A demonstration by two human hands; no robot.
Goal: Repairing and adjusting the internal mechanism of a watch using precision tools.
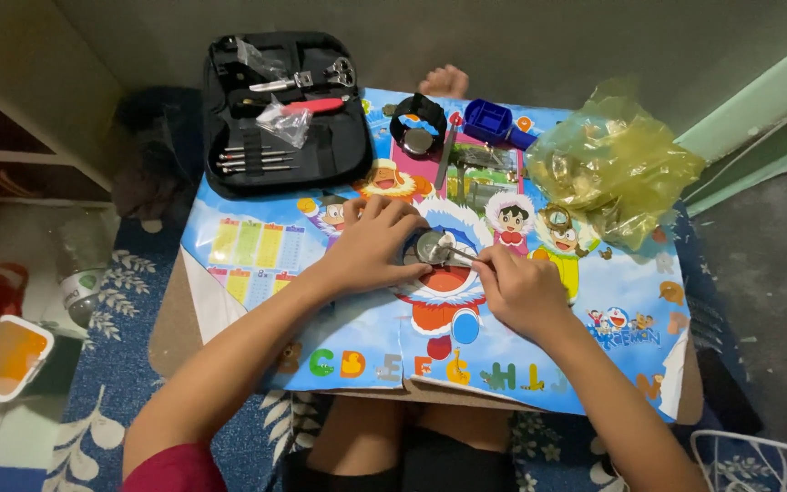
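Round silver metal watch case (432, 247), lying at the centre of the frame on the bright blue cartoon-printed table mat (257, 264), is pinned from the left by the left hand (371, 246), whose fingers are curled and pressed down on its rim. From the right, the right hand (523, 290) has its fingers pinched together on a thin silver metal tool (459, 259), the tip of which rests against the case.

It is judged that the step is done well if the case is kept flat and motionless under the left fingers while the tool is worked with small, controlled pressure, so that the tip cannot slip across the metal.

The case appears as a small, shiny, pale-grey disc; whether its back is on or off cannot be told, since it is partly hidden by the fingers.

At the upper left of the frame a black zipped fabric tool case (284, 114) lies open. Towards the upper middle a black round watch holder (418, 123) and a small blue plastic tray (487, 118) are seen, and at the upper right a crumpled yellow-green plastic bag (617, 164).
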